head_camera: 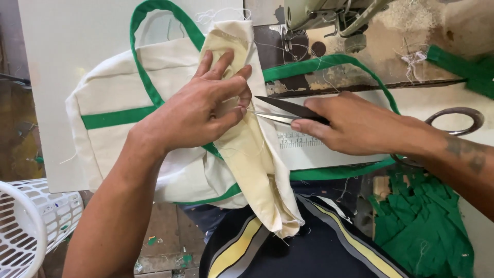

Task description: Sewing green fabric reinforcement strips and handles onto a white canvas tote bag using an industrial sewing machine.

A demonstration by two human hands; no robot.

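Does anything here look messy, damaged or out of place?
Loose threads hang tangled on the worn, chipped surface under the sewing machine, and green fabric scraps lie heaped at the right. The cream bag itself looks undamaged.

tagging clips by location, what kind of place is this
Most likely a sewing workshop. An industrial sewing machine sits at the table's far edge, the right hand works thread snips at a cream canvas bag with green trim held by the left hand, and green fabric scraps pile nearby.
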